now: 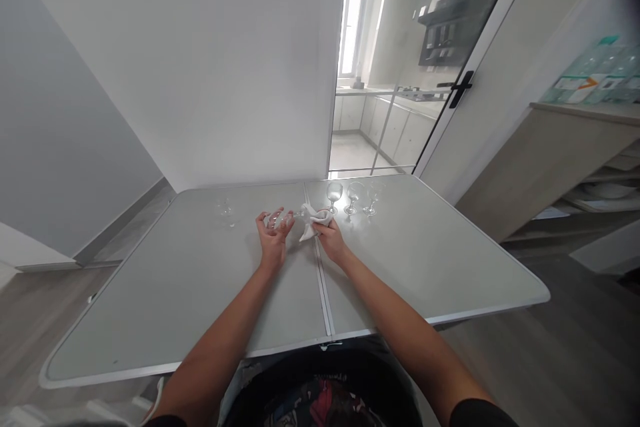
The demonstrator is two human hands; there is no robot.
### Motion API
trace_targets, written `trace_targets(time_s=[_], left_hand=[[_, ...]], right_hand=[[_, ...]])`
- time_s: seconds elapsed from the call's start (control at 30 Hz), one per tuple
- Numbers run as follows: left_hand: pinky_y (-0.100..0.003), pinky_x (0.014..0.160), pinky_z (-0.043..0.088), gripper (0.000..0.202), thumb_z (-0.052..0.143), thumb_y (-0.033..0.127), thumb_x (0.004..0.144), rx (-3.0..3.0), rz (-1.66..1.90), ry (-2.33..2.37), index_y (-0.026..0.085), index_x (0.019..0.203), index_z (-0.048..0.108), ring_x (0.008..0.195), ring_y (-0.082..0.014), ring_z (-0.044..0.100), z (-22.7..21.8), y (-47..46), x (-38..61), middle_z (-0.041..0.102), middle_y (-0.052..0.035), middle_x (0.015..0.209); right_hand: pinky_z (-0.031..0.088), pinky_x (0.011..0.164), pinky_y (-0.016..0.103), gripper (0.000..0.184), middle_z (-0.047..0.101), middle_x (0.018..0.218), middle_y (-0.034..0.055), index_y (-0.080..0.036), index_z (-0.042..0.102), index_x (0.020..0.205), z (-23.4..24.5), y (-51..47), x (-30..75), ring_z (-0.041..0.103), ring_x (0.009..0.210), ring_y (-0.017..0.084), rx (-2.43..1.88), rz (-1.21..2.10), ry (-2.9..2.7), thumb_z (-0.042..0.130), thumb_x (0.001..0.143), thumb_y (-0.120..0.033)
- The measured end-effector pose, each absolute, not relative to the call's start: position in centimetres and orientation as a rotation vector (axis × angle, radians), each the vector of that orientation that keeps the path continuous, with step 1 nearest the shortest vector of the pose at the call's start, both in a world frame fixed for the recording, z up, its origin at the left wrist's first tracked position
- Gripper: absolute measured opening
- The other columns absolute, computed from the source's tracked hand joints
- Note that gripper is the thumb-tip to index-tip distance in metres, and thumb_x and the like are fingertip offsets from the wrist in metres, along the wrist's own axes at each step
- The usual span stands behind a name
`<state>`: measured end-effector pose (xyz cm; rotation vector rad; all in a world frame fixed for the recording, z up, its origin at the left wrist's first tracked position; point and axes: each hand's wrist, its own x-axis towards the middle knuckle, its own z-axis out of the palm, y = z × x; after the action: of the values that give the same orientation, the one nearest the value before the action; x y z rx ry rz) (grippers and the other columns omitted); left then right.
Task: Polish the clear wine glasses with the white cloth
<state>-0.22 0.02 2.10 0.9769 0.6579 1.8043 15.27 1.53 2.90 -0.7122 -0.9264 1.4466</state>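
My left hand (273,235) is closed round the bowl of a clear stemmed glass (280,219) held sideways over the grey folding table (200,280). My right hand (331,237) pinches a white cloth (311,220) against the glass's stem and foot end. Both hands hover near the table's middle seam. Three more stemmed glasses (353,197) stand upright in a row just beyond my right hand. One further clear glass (226,209) stands alone to the left of my left hand.
A white wall panel (225,67) rises behind the table. At the back right a glass sliding door (450,73) opens onto a kitchen. A wooden shelf unit (565,160) stands at the right. My dark lap is below the table's near edge.
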Motion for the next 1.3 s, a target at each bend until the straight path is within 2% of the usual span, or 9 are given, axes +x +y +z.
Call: trace_targets(time_s=[0.27,0.43,0.77,0.97,1.07,1.13,1.2,1.23,1.3], left_hand=[[-0.048,0.106,0.047,0.059,0.082,0.042,0.076,0.980,1.806,0.650,0.035,0.117,0.041,0.120,-0.0253,0.065,2.2,0.2,-0.5,0.048,-0.0073,0.143],[-0.048,0.105,0.049,0.062,0.084,0.041,0.074,1.002,1.731,0.625,0.034,0.120,0.041,0.122,-0.0265,0.063,2.1,0.3,-0.6,0.048,-0.0097,0.144],[-0.050,0.102,0.050,0.062,0.084,0.039,0.075,0.996,1.719,0.597,0.034,0.120,0.041,0.123,-0.0281,0.062,2.0,0.3,-0.6,0.045,-0.0106,0.145],[-0.043,0.100,0.052,0.061,0.082,0.038,0.076,0.970,1.878,0.686,0.034,0.120,0.040,0.126,-0.0253,0.060,1.6,1.0,-1.5,0.044,-0.0087,0.147],[-0.041,0.097,0.053,0.058,0.080,0.040,0.079,0.997,1.873,0.741,0.032,0.120,0.041,0.116,-0.0240,0.066,1.1,1.3,-1.7,0.050,-0.0113,0.143],[-0.041,0.098,0.052,0.059,0.081,0.039,0.078,1.057,1.853,0.744,0.030,0.121,0.042,0.111,-0.0237,0.069,0.9,1.4,-1.5,0.054,-0.0132,0.139],[-0.044,0.101,0.050,0.061,0.083,0.037,0.076,1.119,1.836,0.729,0.029,0.122,0.043,0.110,-0.0238,0.069,0.8,1.3,-1.1,0.056,-0.0141,0.137],[-0.045,0.103,0.049,0.061,0.083,0.037,0.076,1.138,1.831,0.724,0.029,0.123,0.044,0.110,-0.0238,0.069,0.7,1.3,-1.0,0.057,-0.0143,0.136],[-0.046,0.105,0.048,0.061,0.083,0.037,0.076,1.151,1.834,0.733,0.028,0.123,0.045,0.110,-0.0235,0.069,0.7,1.2,-0.8,0.058,-0.0142,0.134]], right_hand=[[0.041,0.072,0.027,0.032,0.055,0.081,-0.0026,-0.024,0.052,0.088,2.8,1.6,15.5,0.052,0.077,0.016,-0.715,1.496,-1.003,0.074,0.064,-0.025],[0.042,0.073,0.026,0.034,0.057,0.088,-0.0022,-0.025,0.052,0.093,2.5,1.7,15.6,0.053,0.081,0.016,-0.688,1.466,-0.959,0.073,0.066,-0.024],[0.040,0.066,0.026,0.030,0.053,0.079,-0.0036,-0.023,0.051,0.085,2.5,2.1,15.7,0.051,0.073,0.014,-0.817,1.458,-0.996,0.070,0.062,-0.023],[0.039,0.061,0.024,0.033,0.053,0.077,-0.0039,-0.024,0.055,0.090,2.7,1.9,16.1,0.049,0.071,0.014,-0.852,1.414,-0.982,0.068,0.060,-0.023],[0.038,0.058,0.023,0.030,0.054,0.076,-0.0033,-0.023,0.061,0.098,3.4,1.5,16.4,0.050,0.069,0.014,-0.871,1.382,-1.117,0.067,0.070,-0.032],[0.038,0.058,0.024,0.028,0.054,0.070,-0.0015,-0.020,0.066,0.089,3.6,1.3,16.6,0.050,0.065,0.014,-0.933,1.367,-1.284,0.062,0.080,-0.046],[0.039,0.059,0.026,0.046,0.051,0.061,-0.0005,-0.017,0.066,0.073,3.7,1.2,16.7,0.049,0.060,0.014,-1.029,1.296,-1.435,0.052,0.087,-0.058],[0.040,0.060,0.027,0.052,0.048,0.057,-0.0005,-0.017,0.065,0.068,3.7,1.2,16.7,0.048,0.058,0.015,-1.085,1.226,-1.494,0.049,0.089,-0.062],[0.043,0.064,0.029,0.051,0.050,0.058,0.0002,-0.019,0.062,0.063,3.7,1.3,16.8,0.051,0.063,0.016,-1.159,1.005,-1.575,0.052,0.088,-0.062]])
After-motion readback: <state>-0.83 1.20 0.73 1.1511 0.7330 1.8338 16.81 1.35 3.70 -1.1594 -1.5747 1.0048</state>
